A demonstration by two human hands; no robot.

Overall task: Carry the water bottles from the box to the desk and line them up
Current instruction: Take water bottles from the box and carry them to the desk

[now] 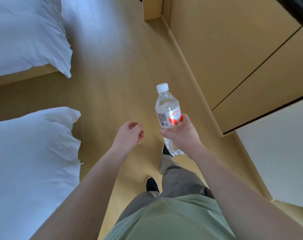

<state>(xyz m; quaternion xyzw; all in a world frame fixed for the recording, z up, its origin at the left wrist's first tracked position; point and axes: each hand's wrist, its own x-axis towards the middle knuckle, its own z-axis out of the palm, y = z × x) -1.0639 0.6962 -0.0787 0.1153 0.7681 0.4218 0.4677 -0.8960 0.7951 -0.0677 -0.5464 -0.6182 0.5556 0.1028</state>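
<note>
Gripping the water bottle [168, 108] upright, right hand [182, 134]; left hand [130, 134] loosely curled

The clear plastic water bottle [168, 116] has a white cap and a silver-white label with red lettering, red wing shapes and a black barcode. The two beds' rumpled duvets [29, 153] are plain white. The plank floor [123, 84] and flat-fronted cabinets [225, 49] are honey yellow. The shirt is sage green, the trousers grey-brown, the shoes black.

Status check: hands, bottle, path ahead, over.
Right hand grips water bottle upright, cap on. Left hand holds nothing, fingers loosely curled. Wooden floor ahead between beds and cabinets.
</note>
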